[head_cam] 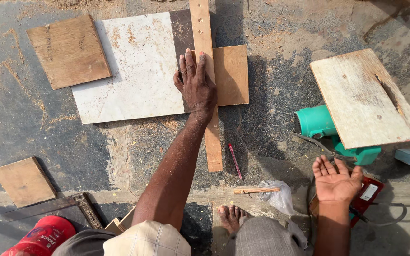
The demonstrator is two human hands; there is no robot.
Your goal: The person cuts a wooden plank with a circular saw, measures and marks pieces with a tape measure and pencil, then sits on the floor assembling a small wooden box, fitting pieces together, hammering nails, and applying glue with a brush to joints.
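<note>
Wooden strip [207, 90] pinned flat by left hand [196, 85] — right hand [335, 182] open, clear.

Lower left corner of the frame: red cylindrical container [42, 237], lying on its side, bearing a blue-and-white printed label [38, 233], partly cut off by the frame edge. Lower right: small white rectangular label [369, 192] stuck on a red tool body [373, 188], just right of the open right hand [336, 182]. Lower middle: crumpled clear plastic bag [277, 193] on the floor, contents not discernible. No signs or screens anywhere.
</note>
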